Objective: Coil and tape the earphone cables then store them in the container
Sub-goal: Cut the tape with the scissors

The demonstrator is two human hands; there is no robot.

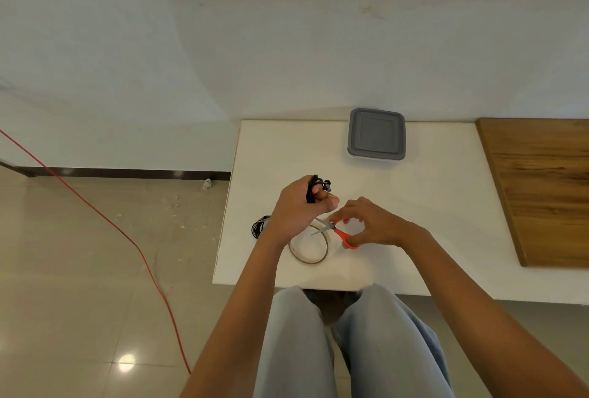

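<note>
Two black earphone cables: one coil point(259, 227) lay at the table's point(430, 206) left edge; the other bundle point(314, 189) — wound tight, earbuds protruding — was gripped in the left hand point(298, 206). The right hand point(373, 224) pinched orange scissors point(334, 230), blades parted, over the tape roll point(308, 248); the lidded container point(376, 134) stood beyond.

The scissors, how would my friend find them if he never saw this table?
Start at the white table, then look near its front edge, where the right hand is. Its fingers hold small scissors by the clear tape roll. Bright orange handles and open silver blades set them apart.
</note>
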